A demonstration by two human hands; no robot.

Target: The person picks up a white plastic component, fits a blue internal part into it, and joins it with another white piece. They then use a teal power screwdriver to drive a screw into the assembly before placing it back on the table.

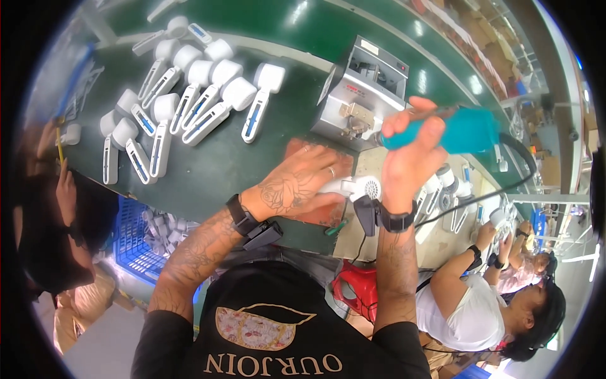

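Observation:
My left hand (303,183) lies over a brown mat (331,205) and grips the handle of a white handheld device with a round, slotted head (367,188), which looks like a small fan or dryer. Most of its handle is hidden under my fingers. My right hand (413,139) is closed around a teal electric screwdriver (470,131), held roughly level above the device's head and slightly blurred. The screwdriver's tip points left, toward a grey metal screw feeder machine (363,95).
Several white handheld devices (208,104) with blue strips lie on the green table (278,120) at left. More white devices (445,189) are at right. A black cable (483,197) hangs from the screwdriver. A blue basket (136,230) holds white parts below. Co-workers sit on both sides.

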